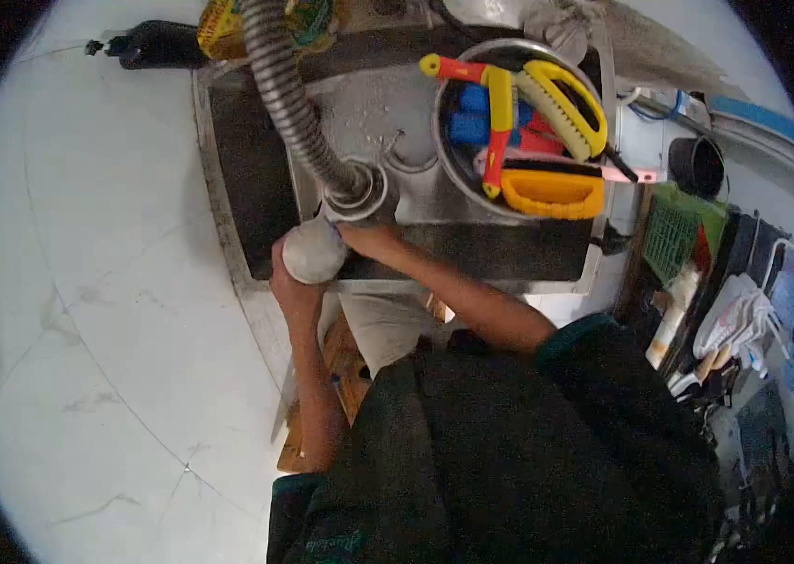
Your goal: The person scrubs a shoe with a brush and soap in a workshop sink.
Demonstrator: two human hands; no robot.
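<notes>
My left hand (294,287) is wrapped around the side of a round, greyish-white object (313,252), perhaps an upturned cup or bowl, at the sink's near edge. Against that object's right side is my right hand (371,242), its fingers closed and partly hidden. A speck of blue shows by those fingertips, too small to name. Just beyond both hands, a corrugated metal hose (280,80) comes down into a round metal fitting (357,195). The dark-rimmed sink (249,169) lies beneath, with water drops on its metal surface.
Right of the hose, a metal bowl (444,155) holds a red-and-yellow handled tool (500,99), a yellow brush (566,108), an orange brush (554,193) and blue pieces. A dark bottle (164,44) lies behind left. Further right are a green basket (671,240) and cloths (740,320).
</notes>
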